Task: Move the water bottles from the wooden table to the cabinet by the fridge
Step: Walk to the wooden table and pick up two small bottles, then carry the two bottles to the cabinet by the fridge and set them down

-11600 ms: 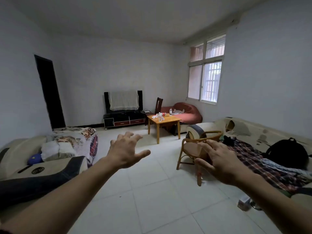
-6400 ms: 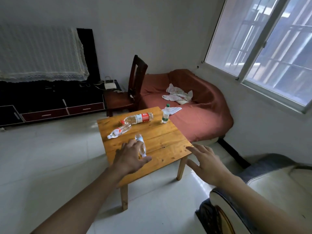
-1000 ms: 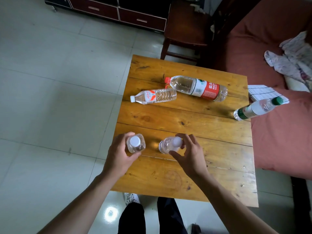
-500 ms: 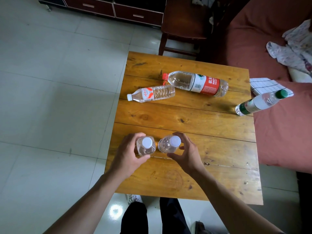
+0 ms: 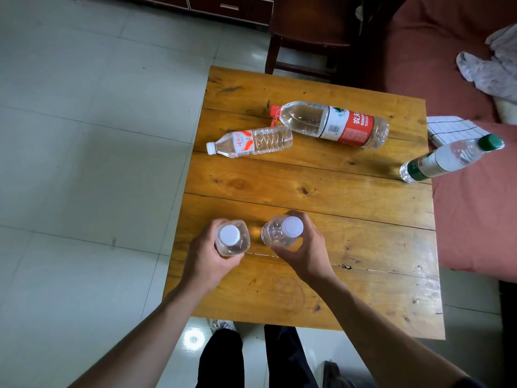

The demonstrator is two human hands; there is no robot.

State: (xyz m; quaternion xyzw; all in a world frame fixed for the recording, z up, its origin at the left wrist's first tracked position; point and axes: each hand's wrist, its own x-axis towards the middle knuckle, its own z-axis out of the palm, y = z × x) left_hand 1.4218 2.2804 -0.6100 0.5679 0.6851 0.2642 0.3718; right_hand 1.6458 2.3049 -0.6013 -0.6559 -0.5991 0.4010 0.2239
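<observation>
Gripping two capped bottles (image 5: 231,240), hands (image 5: 207,260) hiding their lower bodies.

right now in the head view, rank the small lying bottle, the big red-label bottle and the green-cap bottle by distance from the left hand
From the left hand:
1. Small lying bottle, straight ahead on the table's left side.
2. Big red-label bottle, farther back, toward the middle.
3. Green-cap bottle, upright at the far right edge.

Bare forearms, no sleeves; black trousers (image 5: 221,359); light shoe (image 5: 222,324).

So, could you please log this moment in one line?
left hand: holds small bottle | right hand: holds second bottle | table: three remain
</observation>
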